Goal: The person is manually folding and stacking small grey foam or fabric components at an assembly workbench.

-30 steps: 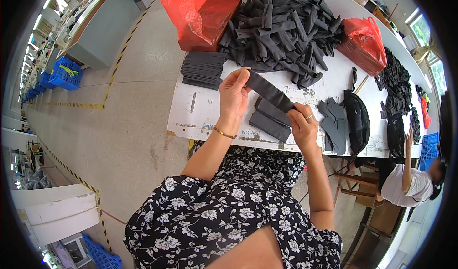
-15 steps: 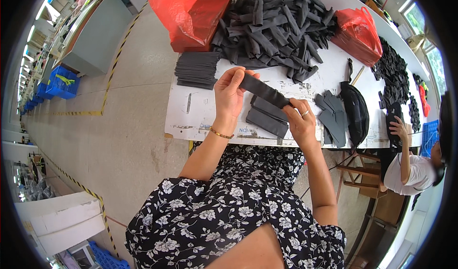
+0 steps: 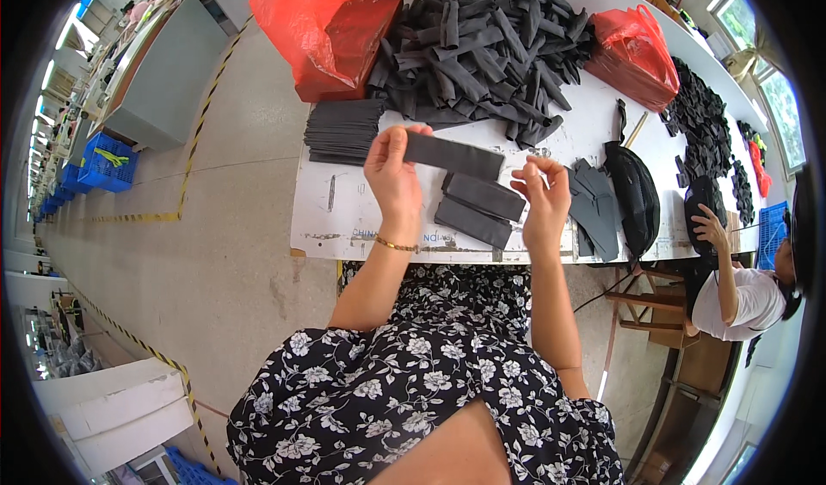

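Clamps the 9 o'clock end of a dark grey fabric strip (image 3: pixel 456 155) between thumb and fingers of the left hand (image 3: pixel 393 175), over the white table (image 3: pixel 357 203); grips that end alone, probably so as to bare the rest of the flat face; curls the fingers of the right hand (image 3: pixel 545 199) loosely, at 4 o'clock from the strip and just apart from its unheld end, with nothing seen between them; cannot tell whether thumb and forefinger meet; shows two more dark strips (image 3: pixel 475 206) close together at 6 o'clock, perhaps for easy reach; shows a neat stack (image 3: pixel 344 131) towards 9 o'clock, likely squared up to stand apart from the tangled heap (image 3: pixel 482 46) at 12; looks matte, straight-edged and rectangular in the strip, softer and rolled in the heap; turns to glossy, crinkled plastic in the red bags (image 3: pixel 327 29) at 11 and 2; to smooth, fanned grey pieces (image 3: pixel 595 205) near 4.
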A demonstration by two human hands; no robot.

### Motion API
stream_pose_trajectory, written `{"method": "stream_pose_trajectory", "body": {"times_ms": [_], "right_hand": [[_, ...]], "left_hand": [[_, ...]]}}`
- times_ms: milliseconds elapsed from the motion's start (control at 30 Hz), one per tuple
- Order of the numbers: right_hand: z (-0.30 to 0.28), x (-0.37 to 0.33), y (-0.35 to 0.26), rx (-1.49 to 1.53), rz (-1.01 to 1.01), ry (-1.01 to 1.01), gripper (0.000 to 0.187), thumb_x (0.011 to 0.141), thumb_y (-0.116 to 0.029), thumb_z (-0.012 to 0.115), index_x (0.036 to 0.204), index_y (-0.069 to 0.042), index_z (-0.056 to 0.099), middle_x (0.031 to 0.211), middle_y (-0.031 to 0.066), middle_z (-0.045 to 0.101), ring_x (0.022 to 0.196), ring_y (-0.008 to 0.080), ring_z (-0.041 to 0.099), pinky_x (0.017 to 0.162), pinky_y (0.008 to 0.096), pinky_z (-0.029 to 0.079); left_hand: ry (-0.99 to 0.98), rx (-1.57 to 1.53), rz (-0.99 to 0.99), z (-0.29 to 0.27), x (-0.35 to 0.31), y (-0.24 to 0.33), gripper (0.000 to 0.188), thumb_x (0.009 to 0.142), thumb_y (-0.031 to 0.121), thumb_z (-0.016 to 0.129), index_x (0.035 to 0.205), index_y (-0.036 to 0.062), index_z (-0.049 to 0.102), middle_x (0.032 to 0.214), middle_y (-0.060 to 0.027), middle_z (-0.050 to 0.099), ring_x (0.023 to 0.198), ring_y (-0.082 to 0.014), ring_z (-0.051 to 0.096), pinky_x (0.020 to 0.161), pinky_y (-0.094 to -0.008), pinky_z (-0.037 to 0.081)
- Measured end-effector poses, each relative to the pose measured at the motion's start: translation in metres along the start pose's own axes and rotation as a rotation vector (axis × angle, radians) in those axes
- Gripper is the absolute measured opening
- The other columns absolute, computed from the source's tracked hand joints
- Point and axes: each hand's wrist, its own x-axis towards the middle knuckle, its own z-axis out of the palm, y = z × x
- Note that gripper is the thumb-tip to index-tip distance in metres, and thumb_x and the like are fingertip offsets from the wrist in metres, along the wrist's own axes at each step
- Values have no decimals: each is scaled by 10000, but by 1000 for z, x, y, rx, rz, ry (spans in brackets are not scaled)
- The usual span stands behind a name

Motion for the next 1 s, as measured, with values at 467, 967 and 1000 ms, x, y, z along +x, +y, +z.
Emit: {"method": "stream_pose_trajectory", "body": {"times_ms": [467, 967, 1000], "right_hand": [[-5, 0, 7, -51, 212, -163, 434, 982, -191, 542, 1315, 66, 433, 966, 155, 643, 758, 206, 664, 696, 300, 556], [23, -23, 29, 9, 327, -335, 324, 971, -42, 483, 1261, 100, 451, 808, 110, 637, 633, 151, 621, 589, 271, 525], [24, -24, 28, -10, 310, -321, 289, 971, -44, 488, 1223, 96, 472, 800, 106, 638, 627, 145, 617, 585, 266, 520]], "left_hand": [[124, 100, -40, -12, 7, -12, 144, 912, 86, 635, 950, -46, 593, 949, -154, 658, 868, -283, 674, 861, -370, 561], [-98, -353, -319, 8, -12, -29, 321, 912, 288, 646, 1084, 33, 554, 776, -24, 532, 781, -173, 548, 835, -390, 511], [-80, -361, -320, 9, -13, -29, 326, 915, 300, 640, 1062, 21, 555, 737, -12, 490, 727, -155, 512, 799, -375, 513]]}}
